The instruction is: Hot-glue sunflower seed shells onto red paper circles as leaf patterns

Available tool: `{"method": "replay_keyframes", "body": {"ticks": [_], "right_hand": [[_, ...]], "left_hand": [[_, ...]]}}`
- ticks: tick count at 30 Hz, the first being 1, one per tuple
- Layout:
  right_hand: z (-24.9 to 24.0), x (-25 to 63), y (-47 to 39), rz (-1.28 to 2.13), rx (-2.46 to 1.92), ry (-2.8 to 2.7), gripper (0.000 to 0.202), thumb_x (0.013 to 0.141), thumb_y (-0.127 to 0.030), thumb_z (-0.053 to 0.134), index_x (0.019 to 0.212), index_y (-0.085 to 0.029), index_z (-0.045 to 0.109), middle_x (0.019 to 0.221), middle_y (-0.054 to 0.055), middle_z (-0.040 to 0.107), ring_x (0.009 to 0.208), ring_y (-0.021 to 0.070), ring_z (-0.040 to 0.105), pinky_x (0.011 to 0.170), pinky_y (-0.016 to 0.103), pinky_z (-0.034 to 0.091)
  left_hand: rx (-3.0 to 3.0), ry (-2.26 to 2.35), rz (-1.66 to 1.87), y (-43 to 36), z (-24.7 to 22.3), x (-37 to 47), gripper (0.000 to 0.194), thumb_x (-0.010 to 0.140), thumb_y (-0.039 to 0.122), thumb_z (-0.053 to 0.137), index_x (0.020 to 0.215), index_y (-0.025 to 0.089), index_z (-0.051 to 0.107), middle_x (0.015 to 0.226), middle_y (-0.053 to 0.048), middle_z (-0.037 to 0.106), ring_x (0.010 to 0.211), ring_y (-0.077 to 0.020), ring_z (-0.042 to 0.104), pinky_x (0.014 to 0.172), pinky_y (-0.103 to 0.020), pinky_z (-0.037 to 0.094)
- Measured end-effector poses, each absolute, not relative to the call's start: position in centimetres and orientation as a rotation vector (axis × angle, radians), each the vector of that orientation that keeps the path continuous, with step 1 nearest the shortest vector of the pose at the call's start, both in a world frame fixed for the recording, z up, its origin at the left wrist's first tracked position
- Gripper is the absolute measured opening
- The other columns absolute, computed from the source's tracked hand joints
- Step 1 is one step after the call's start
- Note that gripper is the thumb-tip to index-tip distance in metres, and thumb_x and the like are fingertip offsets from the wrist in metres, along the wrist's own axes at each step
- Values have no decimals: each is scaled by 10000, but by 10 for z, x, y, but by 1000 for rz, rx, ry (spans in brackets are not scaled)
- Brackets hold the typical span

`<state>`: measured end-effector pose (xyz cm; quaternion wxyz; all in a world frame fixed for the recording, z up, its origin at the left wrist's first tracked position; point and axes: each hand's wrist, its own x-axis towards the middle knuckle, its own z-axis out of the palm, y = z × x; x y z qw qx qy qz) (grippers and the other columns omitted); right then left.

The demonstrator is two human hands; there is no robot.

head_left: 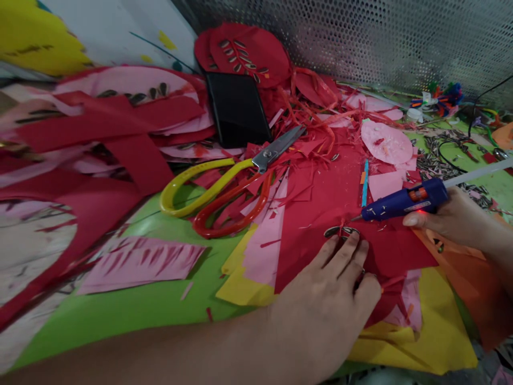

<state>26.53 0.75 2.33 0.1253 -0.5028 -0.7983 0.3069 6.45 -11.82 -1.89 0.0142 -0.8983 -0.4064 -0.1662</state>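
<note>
My right hand [452, 219] grips a blue hot glue gun [404, 202], its red light glowing and a translucent glue stick [481, 172] sticking out of its back end. The nozzle points left, just above some sunflower seeds [340, 232] on red paper [316, 214]. My left hand [332, 299] lies over the front of that paper, fingers stretched out and fingertips at the seeds. A thin red strip seems to run between the seeds, partly hidden by the fingers. Beyond the glue gun's nozzle lies a thin blue stick [365, 184].
Scissors [224, 192] with yellow and red handles lie left of the paper, below a black phone [238, 109]. Red rounds with seeds [248, 53] are stacked behind. Loose sunflower seeds [449, 155] are scattered at right. A perforated metal panel [360, 43] stands at the back.
</note>
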Motion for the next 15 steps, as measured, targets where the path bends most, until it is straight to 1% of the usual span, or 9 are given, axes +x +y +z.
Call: {"method": "replay_keyframes", "body": {"ticks": [6, 11, 13, 15], "right_hand": [[24, 266, 9, 879, -1445, -2315, 351, 617, -512, 657, 718, -176, 654, 680, 28, 653, 655, 199, 583, 639, 337, 501], [24, 267, 9, 939, -1495, -2264, 379, 621, -505, 657, 775, -159, 656, 703, 35, 649, 659, 186, 560, 637, 328, 497], [24, 268, 9, 934, -1522, -2270, 376, 614, -508, 656, 759, -161, 655, 694, 32, 644, 654, 186, 555, 631, 331, 495], [23, 269, 10, 914, -1528, -2276, 386, 584, -538, 660, 709, -173, 650, 642, 19, 622, 624, 187, 544, 599, 333, 491]], "left_hand": [[-2808, -1266, -513, -117, -19, 64, 143, 828, 145, 394, 840, 148, 537, 1150, -202, 628, 1099, -305, 585, 894, -454, 467], [-2802, -1266, -509, -118, -19, 64, 141, 833, 147, 394, 844, 148, 535, 1146, -197, 632, 1097, -303, 586, 891, -450, 467], [-2800, -1261, -502, -118, -18, 64, 135, 833, 155, 397, 842, 149, 532, 1144, -195, 633, 1093, -299, 588, 888, -445, 468], [-2803, -1260, -476, -118, -18, 64, 130, 834, 169, 401, 850, 154, 530, 1152, -185, 631, 1099, -289, 586, 896, -436, 462]]}}
